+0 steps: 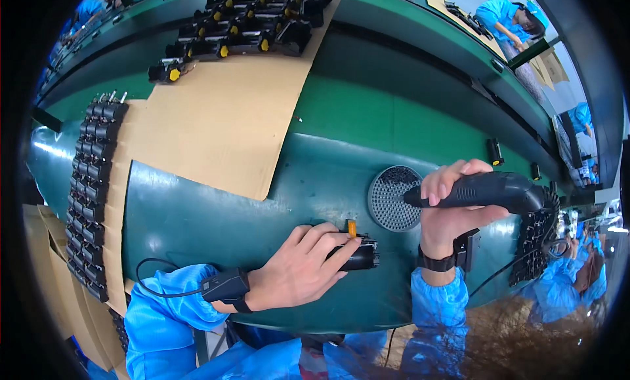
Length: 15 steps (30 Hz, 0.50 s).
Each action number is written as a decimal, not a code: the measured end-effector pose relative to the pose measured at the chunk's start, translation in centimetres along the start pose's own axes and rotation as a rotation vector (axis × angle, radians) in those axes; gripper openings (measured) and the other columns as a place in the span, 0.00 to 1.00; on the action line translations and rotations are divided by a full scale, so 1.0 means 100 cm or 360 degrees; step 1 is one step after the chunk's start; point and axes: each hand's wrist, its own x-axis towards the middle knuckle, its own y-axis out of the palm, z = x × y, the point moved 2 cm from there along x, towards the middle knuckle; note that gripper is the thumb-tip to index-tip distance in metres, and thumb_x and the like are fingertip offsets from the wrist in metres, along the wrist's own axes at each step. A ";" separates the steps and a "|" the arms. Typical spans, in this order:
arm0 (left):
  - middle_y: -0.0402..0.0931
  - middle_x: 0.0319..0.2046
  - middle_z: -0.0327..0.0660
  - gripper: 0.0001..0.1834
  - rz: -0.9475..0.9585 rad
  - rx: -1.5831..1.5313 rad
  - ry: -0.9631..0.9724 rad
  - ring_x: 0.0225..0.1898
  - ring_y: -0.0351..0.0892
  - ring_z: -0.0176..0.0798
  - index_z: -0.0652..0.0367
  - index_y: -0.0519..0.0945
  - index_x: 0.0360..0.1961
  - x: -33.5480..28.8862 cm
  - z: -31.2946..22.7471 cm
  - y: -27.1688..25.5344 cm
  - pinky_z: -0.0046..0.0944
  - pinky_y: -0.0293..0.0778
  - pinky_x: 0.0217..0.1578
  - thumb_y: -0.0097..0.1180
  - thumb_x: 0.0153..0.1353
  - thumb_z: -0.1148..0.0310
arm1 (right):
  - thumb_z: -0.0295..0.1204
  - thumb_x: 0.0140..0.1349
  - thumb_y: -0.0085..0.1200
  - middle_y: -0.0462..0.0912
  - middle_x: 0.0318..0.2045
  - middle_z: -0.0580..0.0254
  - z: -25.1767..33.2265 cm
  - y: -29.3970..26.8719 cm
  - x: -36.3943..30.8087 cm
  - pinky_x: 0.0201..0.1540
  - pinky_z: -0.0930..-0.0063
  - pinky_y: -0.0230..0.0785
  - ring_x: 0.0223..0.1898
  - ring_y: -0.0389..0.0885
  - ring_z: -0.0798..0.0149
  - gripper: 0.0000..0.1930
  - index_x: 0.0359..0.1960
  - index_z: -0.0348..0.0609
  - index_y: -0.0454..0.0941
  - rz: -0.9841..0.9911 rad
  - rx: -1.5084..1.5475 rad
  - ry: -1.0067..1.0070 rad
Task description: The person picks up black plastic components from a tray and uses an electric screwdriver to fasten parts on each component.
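My left hand (303, 265) lies on the near part of the table, its fingers closed over a small black cylindrical housing (363, 257). An orange tab (352, 228) sticks up beside the thumb and fingertips. In my right hand (446, 226) is a black electric screwdriver (502, 188), held almost level with its tip pointing left. That tip is over a round grey perforated screw tray (387, 213), and whether it touches the tray I cannot tell. Dark small screws (400, 175) are heaped at the tray's far side.
Cardboard (216, 118) covers the far left, with rows of black yellow-tipped units (243, 26) on it. A column of black parts (92, 196) lines the left edge. More black parts (531, 245) and a coiled cable (556, 232) lie at right. Co-workers sit beyond.
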 end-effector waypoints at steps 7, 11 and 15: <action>0.72 0.61 0.45 0.36 0.0021 0.0015 0.0021 0.63 0.71 0.51 0.61 0.76 0.68 -0.003 0.003 -0.002 0.51 0.71 0.58 0.72 0.59 0.62 | 0.86 0.58 0.38 0.71 0.21 0.64 -0.011 -0.008 0.001 0.21 0.71 0.67 0.17 0.70 0.68 0.49 0.45 0.46 0.68 0.0039 0.0004 -0.0039; 0.72 0.62 0.44 0.36 0.0019 0.0021 0.0018 0.63 0.71 0.51 0.60 0.76 0.68 -0.004 0.004 -0.001 0.51 0.70 0.59 0.72 0.60 0.61 | 0.87 0.57 0.38 0.71 0.21 0.64 -0.009 -0.006 0.000 0.21 0.71 0.67 0.17 0.71 0.67 0.49 0.45 0.46 0.67 0.0055 -0.0039 -0.0050; 0.72 0.62 0.44 0.36 0.0022 0.0022 0.0015 0.63 0.71 0.51 0.60 0.76 0.68 -0.004 0.004 -0.001 0.51 0.70 0.59 0.71 0.60 0.60 | 0.87 0.57 0.38 0.71 0.21 0.64 -0.011 -0.007 0.000 0.22 0.71 0.67 0.17 0.71 0.67 0.49 0.45 0.46 0.67 0.0034 0.0008 -0.0031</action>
